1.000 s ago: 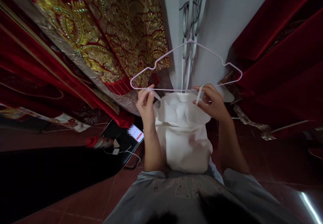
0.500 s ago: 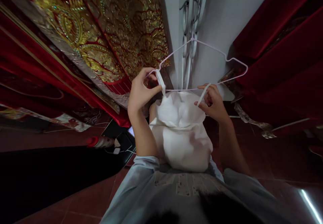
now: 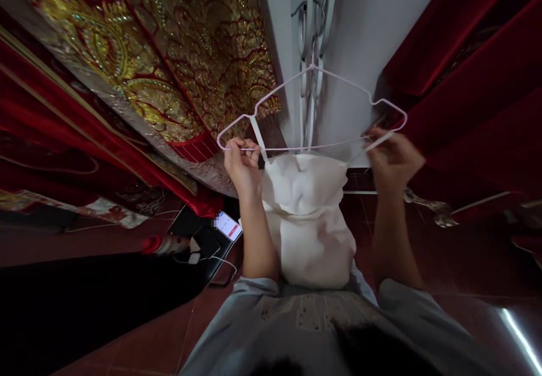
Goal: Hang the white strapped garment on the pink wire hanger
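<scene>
A thin pale wire hanger (image 3: 339,79) hangs by its hook from a fitting on the white wall. A white strappy garment (image 3: 309,218) droops below it. Its left strap (image 3: 257,136) is looped over the hanger's left shoulder. My left hand (image 3: 242,164) is closed on the hanger's lower left corner. Out at the hanger's right end, my right hand (image 3: 392,158) pinches the right strap (image 3: 372,143) and pulls it taut; this hand is a little blurred.
Red and gold embroidered fabric (image 3: 169,65) hangs at the left, dark red velvet garments (image 3: 478,82) at the right. On a black surface at lower left lie a lit phone (image 3: 228,225), a charger with cable (image 3: 197,254) and a red-capped object (image 3: 154,244). The floor is reddish tile.
My left hand put the left strap over the hanger's shoulder and dropped to the hanger's corner. My right hand moved right and up, drawing the right strap to the hanger's right end.
</scene>
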A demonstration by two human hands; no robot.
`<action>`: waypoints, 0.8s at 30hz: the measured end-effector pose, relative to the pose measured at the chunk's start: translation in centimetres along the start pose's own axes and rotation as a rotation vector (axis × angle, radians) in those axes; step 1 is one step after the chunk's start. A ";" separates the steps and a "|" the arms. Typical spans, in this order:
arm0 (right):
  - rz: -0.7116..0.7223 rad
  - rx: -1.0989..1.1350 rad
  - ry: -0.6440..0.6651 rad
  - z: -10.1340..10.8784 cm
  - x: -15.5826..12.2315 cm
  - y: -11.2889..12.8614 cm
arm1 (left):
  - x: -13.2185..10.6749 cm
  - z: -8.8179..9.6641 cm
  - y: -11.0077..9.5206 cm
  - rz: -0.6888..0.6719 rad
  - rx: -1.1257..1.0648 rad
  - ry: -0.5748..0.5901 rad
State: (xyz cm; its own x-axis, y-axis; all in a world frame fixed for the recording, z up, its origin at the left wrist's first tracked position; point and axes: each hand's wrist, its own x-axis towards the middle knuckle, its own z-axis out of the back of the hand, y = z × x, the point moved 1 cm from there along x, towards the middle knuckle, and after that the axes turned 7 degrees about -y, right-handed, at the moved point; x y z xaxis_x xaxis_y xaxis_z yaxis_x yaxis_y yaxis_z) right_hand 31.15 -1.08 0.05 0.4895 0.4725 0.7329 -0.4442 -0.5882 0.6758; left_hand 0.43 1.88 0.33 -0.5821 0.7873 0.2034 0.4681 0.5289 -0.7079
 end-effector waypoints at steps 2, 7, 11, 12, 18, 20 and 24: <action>-0.076 0.003 -0.229 1.1 2.1 -1.5 | 0.5 0.0 -0.9 0.019 0.022 -0.008; -0.217 -0.015 0.074 1.1 6.5 -2.4 | 0.9 -0.3 -1.7 0.038 -0.002 -0.004; -0.081 -0.197 0.401 -0.7 7.3 -0.1 | 0.6 -0.6 -1.5 0.052 0.001 -0.049; -0.009 -0.263 0.408 -1.0 7.1 0.4 | 0.6 -0.6 -1.5 0.057 0.010 -0.053; 0.332 -0.305 0.003 -1.9 2.7 1.0 | 0.8 0.2 -1.3 0.033 -0.017 0.033; 0.332 -0.242 -0.149 -2.1 0.2 1.2 | 0.7 0.4 -0.9 0.026 -0.038 0.059; 0.112 -0.102 0.290 -3.6 -4.6 2.5 | 0.0 0.5 0.1 0.026 -0.058 0.060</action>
State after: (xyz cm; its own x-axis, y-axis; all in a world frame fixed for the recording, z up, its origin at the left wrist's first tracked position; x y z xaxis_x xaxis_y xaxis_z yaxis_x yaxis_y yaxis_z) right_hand 25.09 -2.35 -1.33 0.2063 0.5844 0.7848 -0.5635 -0.5848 0.5835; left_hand 0.17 1.74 -0.09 -0.5292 0.8175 0.2272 0.5210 0.5244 -0.6735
